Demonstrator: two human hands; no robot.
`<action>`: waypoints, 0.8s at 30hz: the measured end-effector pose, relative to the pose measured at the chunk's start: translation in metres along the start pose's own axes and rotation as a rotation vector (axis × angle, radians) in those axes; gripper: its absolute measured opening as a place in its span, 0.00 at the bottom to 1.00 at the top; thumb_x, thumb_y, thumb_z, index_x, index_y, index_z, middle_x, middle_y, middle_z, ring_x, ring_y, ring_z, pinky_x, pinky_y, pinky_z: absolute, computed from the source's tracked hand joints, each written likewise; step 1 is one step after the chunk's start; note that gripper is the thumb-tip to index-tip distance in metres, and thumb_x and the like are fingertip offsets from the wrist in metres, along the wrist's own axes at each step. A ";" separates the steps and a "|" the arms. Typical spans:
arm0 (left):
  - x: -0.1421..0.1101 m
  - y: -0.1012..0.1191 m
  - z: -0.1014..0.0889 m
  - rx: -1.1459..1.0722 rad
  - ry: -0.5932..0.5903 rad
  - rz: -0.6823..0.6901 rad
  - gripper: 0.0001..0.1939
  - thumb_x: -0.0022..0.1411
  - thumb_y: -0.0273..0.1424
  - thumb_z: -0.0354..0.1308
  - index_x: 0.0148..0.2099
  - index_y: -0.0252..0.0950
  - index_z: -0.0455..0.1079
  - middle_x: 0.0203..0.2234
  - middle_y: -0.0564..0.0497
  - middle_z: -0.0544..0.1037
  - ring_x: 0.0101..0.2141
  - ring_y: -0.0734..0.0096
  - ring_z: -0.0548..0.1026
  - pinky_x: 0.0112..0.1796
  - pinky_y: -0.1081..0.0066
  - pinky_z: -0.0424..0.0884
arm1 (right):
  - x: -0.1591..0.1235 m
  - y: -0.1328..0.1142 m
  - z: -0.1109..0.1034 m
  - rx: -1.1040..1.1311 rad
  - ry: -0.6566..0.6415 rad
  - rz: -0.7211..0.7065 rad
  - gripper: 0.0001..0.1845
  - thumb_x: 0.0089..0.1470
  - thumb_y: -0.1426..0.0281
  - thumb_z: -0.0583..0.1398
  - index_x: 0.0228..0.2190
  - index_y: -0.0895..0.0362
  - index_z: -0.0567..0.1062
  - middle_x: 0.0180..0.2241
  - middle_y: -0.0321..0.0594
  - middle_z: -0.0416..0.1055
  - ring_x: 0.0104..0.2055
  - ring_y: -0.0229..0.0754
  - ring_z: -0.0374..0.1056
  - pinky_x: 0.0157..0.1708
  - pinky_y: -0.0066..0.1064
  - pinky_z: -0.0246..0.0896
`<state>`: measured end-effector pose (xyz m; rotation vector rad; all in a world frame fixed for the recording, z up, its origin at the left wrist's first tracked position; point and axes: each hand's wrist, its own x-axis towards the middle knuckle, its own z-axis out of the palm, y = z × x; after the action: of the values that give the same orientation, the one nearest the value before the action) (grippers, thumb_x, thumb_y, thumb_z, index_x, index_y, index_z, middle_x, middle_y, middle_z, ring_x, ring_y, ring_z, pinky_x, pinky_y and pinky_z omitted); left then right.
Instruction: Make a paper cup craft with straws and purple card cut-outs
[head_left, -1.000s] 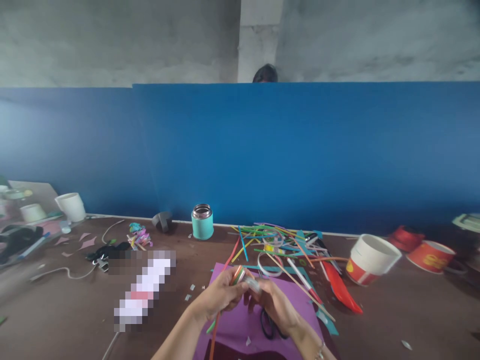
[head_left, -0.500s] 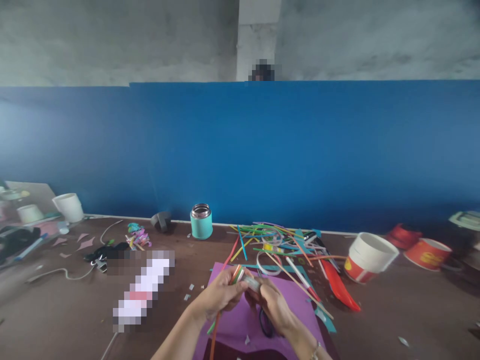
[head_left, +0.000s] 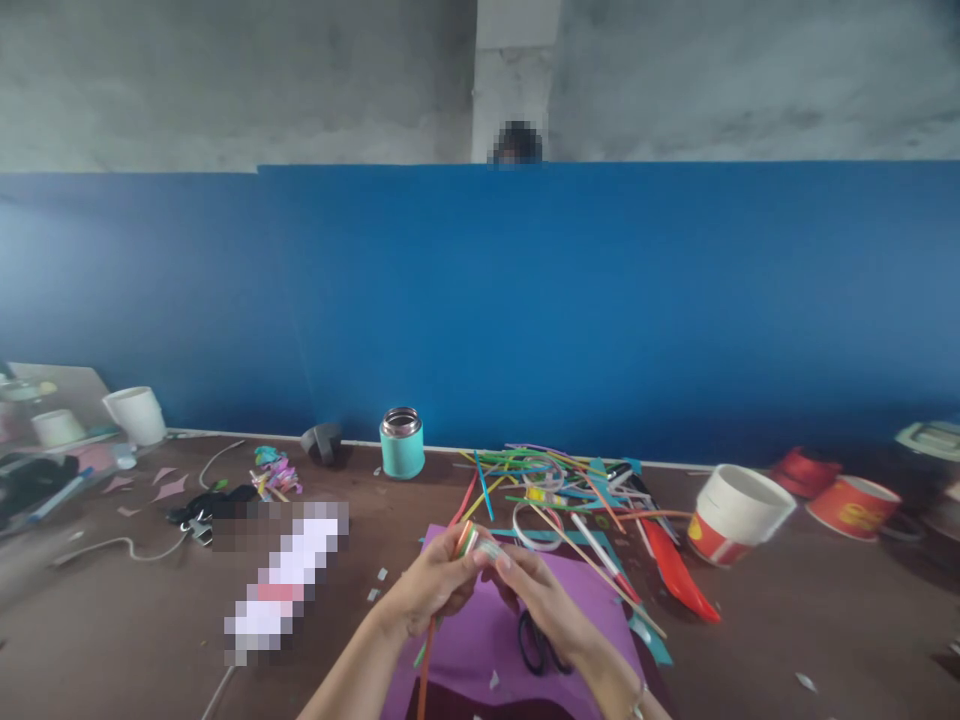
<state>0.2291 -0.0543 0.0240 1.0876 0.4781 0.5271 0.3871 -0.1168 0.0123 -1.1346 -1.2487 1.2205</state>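
light: dim, greyish, even | glare: pale patch on partition point(head_left: 22, 235), far left of jar point(head_left: 402, 448) | shadow: soft, table point(head_left: 855, 610) far right of jar | edges: cup point(head_left: 136, 416) left of jar stretched, blurred; jar clearer | pixelation: strip point(head_left: 289, 580) left-front of jar, head point(head_left: 517, 143) above-right of jar

Strips point(head_left: 466, 540) look smooth; the sheet point(head_left: 487, 640), matt paper. Scissors point(head_left: 521, 640) show dark plastic handles. The flask point(head_left: 403, 455) has a shiny metal rim and matt body. The partition point(head_left: 480, 300) looks smooth, the wall point(head_left: 225, 80) rough concrete.
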 end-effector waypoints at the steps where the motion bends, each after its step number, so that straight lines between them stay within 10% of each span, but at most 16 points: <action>1: 0.001 -0.001 0.000 -0.019 -0.002 0.002 0.19 0.51 0.42 0.63 0.39 0.37 0.61 0.17 0.62 0.61 0.12 0.89 0.45 0.13 0.80 0.37 | -0.001 0.000 0.000 0.018 -0.001 0.006 0.19 0.53 0.54 0.56 0.24 0.57 0.72 0.18 0.31 0.56 0.22 0.35 0.51 0.22 0.28 0.48; 10: 0.000 -0.004 -0.005 -0.168 0.015 -0.036 0.22 0.52 0.46 0.60 0.43 0.39 0.61 0.12 0.67 0.47 0.13 0.87 0.37 0.13 0.81 0.34 | -0.004 -0.003 0.001 0.336 -0.029 0.053 0.09 0.48 0.63 0.61 0.25 0.56 0.70 0.19 0.30 0.53 0.20 0.33 0.48 0.21 0.28 0.43; 17: 0.000 0.004 -0.001 0.052 0.067 -0.029 0.30 0.51 0.45 0.61 0.51 0.35 0.61 0.11 0.67 0.51 0.12 0.86 0.42 0.13 0.80 0.38 | 0.001 -0.003 -0.001 0.151 0.018 0.094 0.17 0.46 0.56 0.62 0.22 0.58 0.71 0.15 0.27 0.49 0.18 0.31 0.38 0.19 0.29 0.31; 24: 0.001 0.005 0.004 0.035 0.074 0.014 0.20 0.52 0.46 0.60 0.39 0.38 0.61 0.10 0.68 0.49 0.12 0.87 0.40 0.13 0.81 0.37 | 0.006 0.000 0.000 0.015 0.055 0.053 0.22 0.50 0.52 0.58 0.20 0.58 0.69 0.13 0.27 0.50 0.16 0.30 0.42 0.17 0.28 0.33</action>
<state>0.2316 -0.0551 0.0299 1.1085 0.5466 0.5750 0.3864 -0.1111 0.0126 -1.1886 -1.1730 1.2283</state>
